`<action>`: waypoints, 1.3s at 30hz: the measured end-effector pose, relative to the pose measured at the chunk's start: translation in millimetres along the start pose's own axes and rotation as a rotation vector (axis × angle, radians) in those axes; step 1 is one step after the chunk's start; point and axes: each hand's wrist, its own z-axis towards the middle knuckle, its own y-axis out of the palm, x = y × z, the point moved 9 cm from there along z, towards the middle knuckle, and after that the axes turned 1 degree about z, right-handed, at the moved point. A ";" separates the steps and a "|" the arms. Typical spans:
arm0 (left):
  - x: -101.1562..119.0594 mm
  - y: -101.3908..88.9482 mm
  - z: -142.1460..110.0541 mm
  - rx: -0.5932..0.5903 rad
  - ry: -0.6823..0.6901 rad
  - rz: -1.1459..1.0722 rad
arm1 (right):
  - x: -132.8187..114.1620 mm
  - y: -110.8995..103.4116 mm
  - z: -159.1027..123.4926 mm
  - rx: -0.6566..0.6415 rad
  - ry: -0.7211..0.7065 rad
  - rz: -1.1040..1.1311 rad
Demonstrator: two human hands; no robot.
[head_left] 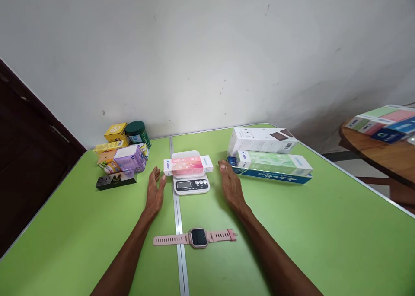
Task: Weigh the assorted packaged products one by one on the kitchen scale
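Note:
A pink and white toothpaste-style box (188, 165) lies across the plate of a white kitchen scale (192, 186). The scale's display looks dark. My left hand (155, 189) rests beside the box's left end, fingers stretched out, holding nothing. On the other side, my right hand (231, 183) is on edge with its fingers extended, apart from the box and near the stacked cartons. Nothing is in it. Between my forearms, a smartwatch with a pink strap (198, 238) lies flat and unfastened.
At left stand a black box (116, 180), a purple pack (129, 159), yellow boxes (116, 133) and a green-lidded jar (138, 132). At right a white box (262, 140), a green carton (275, 163) and a blue carton (272, 176) are grouped. More cartons (385, 121) sit on a wooden stand.

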 end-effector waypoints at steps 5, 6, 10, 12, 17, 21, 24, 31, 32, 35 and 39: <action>19.7 14.7 -10.9 -0.081 0.091 0.054 | -20.3 8.3 -10.3 -0.082 -0.089 0.007; 23.7 17.9 -13.4 -0.096 0.105 0.064 | -25.2 10.3 -12.9 -0.091 -0.117 0.007; 34.4 25.6 -21.2 -0.124 0.133 0.079 | -32.1 13.7 -20.7 -0.086 -0.142 0.003; 36.6 26.8 -24.2 -0.131 0.126 0.071 | -30.7 13.8 -23.4 -0.086 -0.104 0.013; 48.8 3.4 -27.8 0.001 0.137 0.039 | -53.9 28.0 -29.7 -0.123 -0.120 0.048; 57.7 -58.4 -27.3 0.252 0.144 0.048 | -87.1 82.3 -38.2 -0.276 -0.131 0.120; 49.4 -118.6 -26.5 0.408 0.120 0.108 | -106.9 143.8 -51.3 -0.435 -0.122 0.167; -13.1 -222.8 -14.6 0.553 -0.026 0.206 | -120.2 264.9 -82.2 -0.628 -0.157 0.207; -21.9 -230.0 -11.4 0.558 -0.046 0.209 | -119.8 274.7 -84.4 -0.631 -0.166 0.215; -41.9 -241.9 -1.7 0.559 -0.085 0.224 | -117.8 293.0 -89.5 -0.644 -0.184 0.209; -55.1 -245.9 6.5 0.545 -0.107 0.230 | -118.9 299.4 -93.2 -0.655 -0.217 0.183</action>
